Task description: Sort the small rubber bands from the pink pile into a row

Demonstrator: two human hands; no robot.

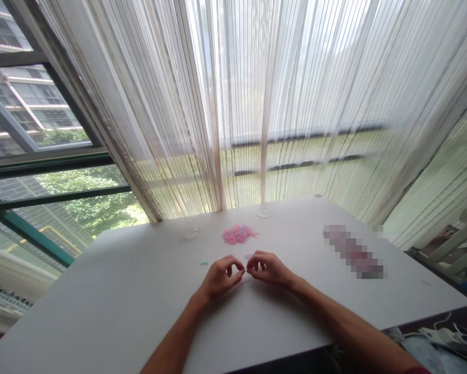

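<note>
Over the middle of the white table (pixel 151 301), my left hand (pixel 221 275) and my right hand (pixel 271 269) face each other with fingertips almost touching. Each one pinches thumb against forefinger; whatever sits between the tips is too small to make out. A thin pinkish strand (pixel 247 281) shows just under the fingertips. Beyond the hands lies a loose pile of tiny pink and bluish bands or rings (pixel 239 234). A few pink bits (pixel 249 256) rest between the pile and my right hand. To the left of my left hand is a small teal piece (pixel 204 263).
Two clear, round see-through containers (pixel 191 228) stand near the back edge. A pixelated dark pink shape (pixel 352 252) lies on the right. Sheer striped curtains (pixel 256 104) hang behind the table. White cables (pixel 447 335) lie beyond the front right edge.
</note>
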